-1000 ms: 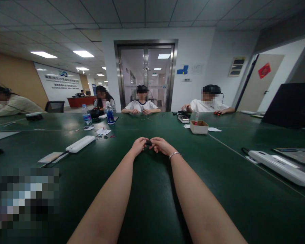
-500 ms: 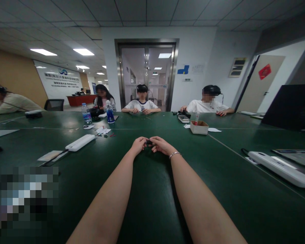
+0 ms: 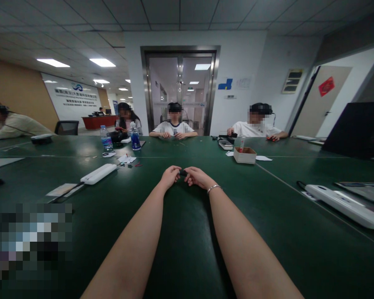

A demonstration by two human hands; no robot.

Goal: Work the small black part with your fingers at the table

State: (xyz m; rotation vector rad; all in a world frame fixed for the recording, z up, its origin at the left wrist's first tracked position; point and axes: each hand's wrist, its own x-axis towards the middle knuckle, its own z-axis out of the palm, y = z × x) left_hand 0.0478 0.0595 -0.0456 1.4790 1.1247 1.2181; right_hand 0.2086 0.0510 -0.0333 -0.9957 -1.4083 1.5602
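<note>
Both my forearms stretch out over the dark green table point(image 3: 187, 249). My left hand point(image 3: 170, 176) and my right hand point(image 3: 197, 176) meet at the table's middle, fingers curled. Between their fingertips they pinch a small black object point(image 3: 183, 172), too small to name. A thin bracelet point(image 3: 213, 188) circles my right wrist.
A white power strip point(image 3: 99, 174) lies to the left and another point(image 3: 345, 205) to the right. A small cardboard box point(image 3: 244, 155) stands ahead right, water bottles point(image 3: 106, 140) ahead left. A dark laptop lid point(image 3: 357, 128) rises at far right. Several people sit at the far side and left.
My hands keep their place, with only slight finger movement on the small black object. The view has shifted a little.
</note>
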